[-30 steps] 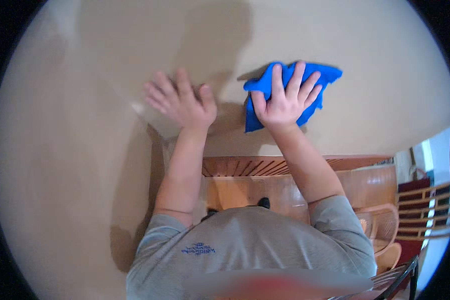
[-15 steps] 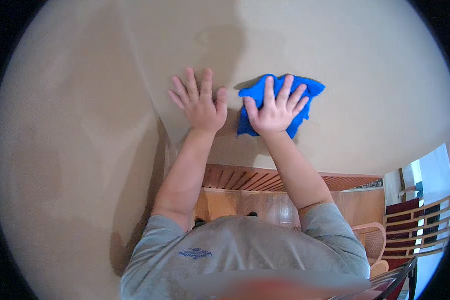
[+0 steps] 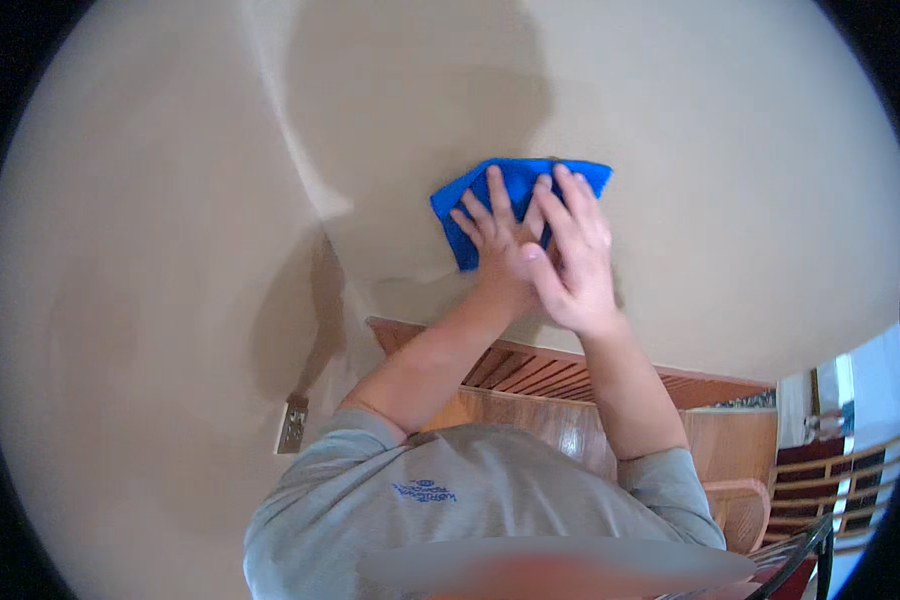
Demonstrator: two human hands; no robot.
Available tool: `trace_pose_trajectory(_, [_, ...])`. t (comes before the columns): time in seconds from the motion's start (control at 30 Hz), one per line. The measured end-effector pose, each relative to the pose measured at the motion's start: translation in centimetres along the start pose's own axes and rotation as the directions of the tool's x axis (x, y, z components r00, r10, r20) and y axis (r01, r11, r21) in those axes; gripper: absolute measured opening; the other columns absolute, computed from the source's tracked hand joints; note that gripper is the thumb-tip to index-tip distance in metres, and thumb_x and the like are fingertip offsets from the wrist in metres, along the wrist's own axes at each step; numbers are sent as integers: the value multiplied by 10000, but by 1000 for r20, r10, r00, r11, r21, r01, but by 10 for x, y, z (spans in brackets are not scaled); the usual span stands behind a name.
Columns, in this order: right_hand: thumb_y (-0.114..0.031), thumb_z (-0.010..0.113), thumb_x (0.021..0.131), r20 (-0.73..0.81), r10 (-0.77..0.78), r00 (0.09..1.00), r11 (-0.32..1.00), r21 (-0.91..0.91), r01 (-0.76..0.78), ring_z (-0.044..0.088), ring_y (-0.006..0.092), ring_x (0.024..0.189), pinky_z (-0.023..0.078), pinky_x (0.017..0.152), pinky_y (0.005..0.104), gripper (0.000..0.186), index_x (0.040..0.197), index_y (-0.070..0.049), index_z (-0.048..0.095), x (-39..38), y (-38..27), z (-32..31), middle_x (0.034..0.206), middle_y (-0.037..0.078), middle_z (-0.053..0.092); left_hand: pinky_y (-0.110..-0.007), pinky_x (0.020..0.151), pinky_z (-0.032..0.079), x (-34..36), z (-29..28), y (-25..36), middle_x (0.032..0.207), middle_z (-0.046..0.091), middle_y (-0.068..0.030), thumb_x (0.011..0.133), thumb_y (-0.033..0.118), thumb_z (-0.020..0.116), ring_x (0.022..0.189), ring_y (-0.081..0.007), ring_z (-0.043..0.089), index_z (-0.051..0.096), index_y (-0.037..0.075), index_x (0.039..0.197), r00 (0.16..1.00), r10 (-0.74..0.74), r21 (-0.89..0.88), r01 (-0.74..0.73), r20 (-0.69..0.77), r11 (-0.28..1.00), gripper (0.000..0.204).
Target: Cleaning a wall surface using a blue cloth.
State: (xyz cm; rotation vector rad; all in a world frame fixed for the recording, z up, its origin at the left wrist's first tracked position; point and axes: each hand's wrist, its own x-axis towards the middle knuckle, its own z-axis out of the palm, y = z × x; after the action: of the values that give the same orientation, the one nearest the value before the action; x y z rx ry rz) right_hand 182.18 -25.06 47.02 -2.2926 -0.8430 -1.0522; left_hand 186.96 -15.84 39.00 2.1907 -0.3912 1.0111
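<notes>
Blue cloth (image 3: 520, 195): one piece, spread against the beige wall (image 3: 720, 200), at one o'clock from the middle of the view; clock positions below are read from it.
Side wall (image 3: 120, 300): beige, out at nine o'clock, meeting the beige wall in a corner.
Outlet (image 3: 292, 428): one, set low in the side wall, between seven and eight o'clock, well apart from both hands. Likely hazard only if the cloth were damp and strayed that way.
Cloth's left edge: bare of fingers at its outer corner; could curl under if pushed sideways with weight on the middle alone.
Left hand (image 3: 500, 245): at six o'clock, unclenched, fingers spread flat over the cloth, pinning rather than gripping it. Cloth could slip down should that pressure ease, nothing being pinched.
Slatted wood panel (image 3: 540, 375): reddish, at six o'clock, below both hands; a dropped cloth might land there.
Right hand (image 3: 582, 270): between four and five o'clock, unclenched, fingers extended over the cloth's right part, thumb across the left hand; contact cannot be told. Overlapping hands could hamper each other if moved apart unevenly.
Slatted chair back (image 3: 850, 480): pale wood, at four o'clock, well apart.
</notes>
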Motion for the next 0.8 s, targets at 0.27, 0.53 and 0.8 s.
trace_pose_trajectory(0.27, [-328, 672, 801, -335, 36, 942, 880, -437, -189, 240, 451, 1377, 120, 1104, 559, 499, 1247, -118, 597, -41, 56, 19, 1467, 209, 353, -752, 992, -24, 22, -21, -27, 1527, 123, -275, 742, 552, 688, 1336, -619, 13, 400, 184, 1424, 958, 53, 193, 2, -282, 981, 826])
trace_pose_trajectory(0.53, [-551, 585, 813, -323, -45, 945, 743, -643, -185, 178, 496, 1385, 31, 1116, 593, 572, 1267, -202, 583, -78, 61, 55, 1484, 171, 341, -714, 1039, 3, -38, -12, -88, 1543, 24, -271, 678, 424, 711, 1365, -583, -25, 234, 65, 1469, 955, -44, 239, 117, -292, 964, 990])
trace_pose_trajectory(0.8, [-551, 610, 806, -277, -70, 958, 740, -658, -137, 113, 499, 1399, 15, 1109, 598, 639, 1292, -139, 560, -70, 78, 56, 1495, 212, 300, -737, 1015, 19, 42, -42, -109, 1532, 29, -309, 672, 431, 694, 1366, -579, 5, 502, 22, 1277, 840, -128, 88, 203, -527, 975, 755])
